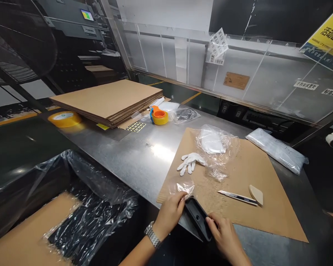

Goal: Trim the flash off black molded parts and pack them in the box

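Partly, a cardboard sheet (252,170) covers the metal table (119,151) (green floor (11,144) alongside).

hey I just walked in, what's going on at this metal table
A person's right hand grips a long, black, hollowed part at the near edge of the silver metal table. The left hand is at the part's far end, beside crumpled clear plastic film; which it pinches is unclear. On the flat brown cardboard sheet beyond lie a white fabric glove and a slim silver cutter.

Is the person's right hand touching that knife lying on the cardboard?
Apart: the head view shows bare cardboard between the right hand and the knife.
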`<action>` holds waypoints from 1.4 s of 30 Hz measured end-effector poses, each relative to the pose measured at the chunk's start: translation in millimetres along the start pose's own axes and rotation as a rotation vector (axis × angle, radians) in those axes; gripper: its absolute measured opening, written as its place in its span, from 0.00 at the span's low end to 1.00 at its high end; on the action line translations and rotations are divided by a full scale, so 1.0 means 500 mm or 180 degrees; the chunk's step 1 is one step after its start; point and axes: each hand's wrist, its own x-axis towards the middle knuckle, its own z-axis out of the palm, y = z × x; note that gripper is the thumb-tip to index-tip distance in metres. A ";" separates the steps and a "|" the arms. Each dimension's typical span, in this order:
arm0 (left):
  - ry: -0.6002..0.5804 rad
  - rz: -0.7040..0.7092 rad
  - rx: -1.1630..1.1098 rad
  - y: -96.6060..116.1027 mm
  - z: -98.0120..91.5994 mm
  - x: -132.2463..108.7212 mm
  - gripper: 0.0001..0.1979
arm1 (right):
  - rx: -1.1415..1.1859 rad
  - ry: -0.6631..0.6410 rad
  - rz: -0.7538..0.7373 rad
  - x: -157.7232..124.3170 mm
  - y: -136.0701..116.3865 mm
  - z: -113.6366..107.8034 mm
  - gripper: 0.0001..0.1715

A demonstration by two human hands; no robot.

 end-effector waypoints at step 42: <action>0.0110 -0.1920 -0.7633 -0.019 -0.102 -0.153 0.28 | 0.1727 -0.1121 -0.1229 0.086 -0.331 0.066 0.19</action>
